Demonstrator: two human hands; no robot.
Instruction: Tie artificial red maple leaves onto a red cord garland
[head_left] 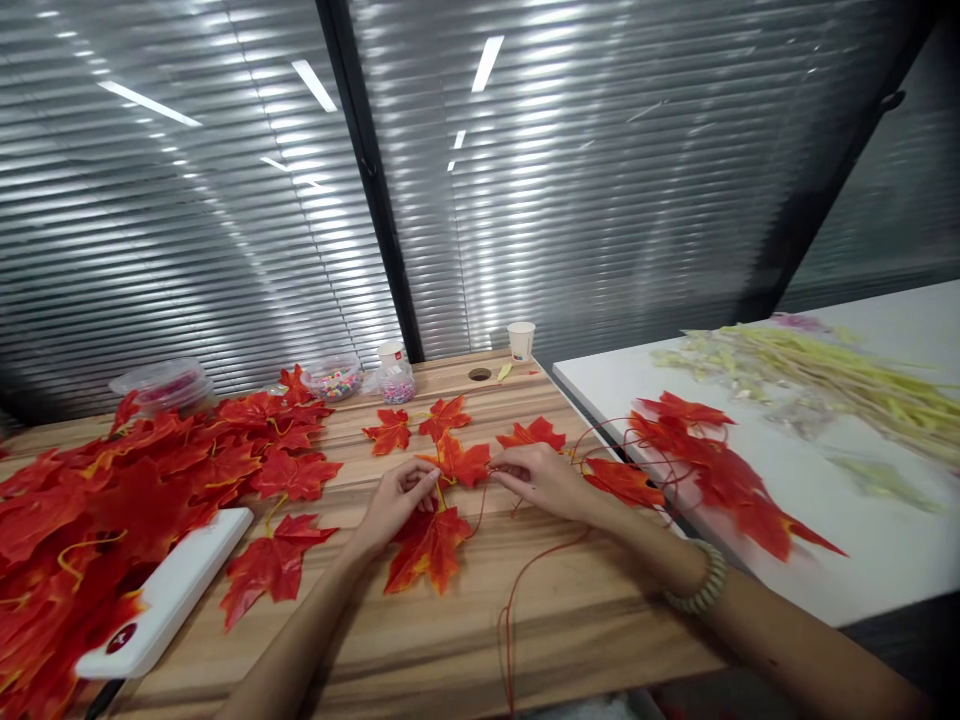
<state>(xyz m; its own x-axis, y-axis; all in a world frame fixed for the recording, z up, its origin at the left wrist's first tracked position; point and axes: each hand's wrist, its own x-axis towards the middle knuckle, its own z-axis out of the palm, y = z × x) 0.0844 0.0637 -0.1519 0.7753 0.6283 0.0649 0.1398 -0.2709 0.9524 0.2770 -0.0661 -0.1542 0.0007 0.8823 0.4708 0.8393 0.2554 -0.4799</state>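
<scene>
My left hand (403, 496) is closed in a pinch at the yellow stem of an artificial red maple leaf (431, 548), which lies just below its fingertips. Another maple leaf (459, 458) rests between my two hands, partly behind the left fingers. To the right, my right hand (541, 480) pinches a thin red cord (480, 505) that hangs from its fingertips. More of this cord trails in loops across the wood and over the table's front edge. Past my right hand lie several leaves, one of them a maple leaf (534, 433).
A big heap of red leaves (150, 470) covers the left side, with a white power bank (169, 590) on it. Bead tubs (396, 384) and a paper cup (521, 341) stand at the back. The white table (825, 575) at right holds leaves and yellow strips (847, 375).
</scene>
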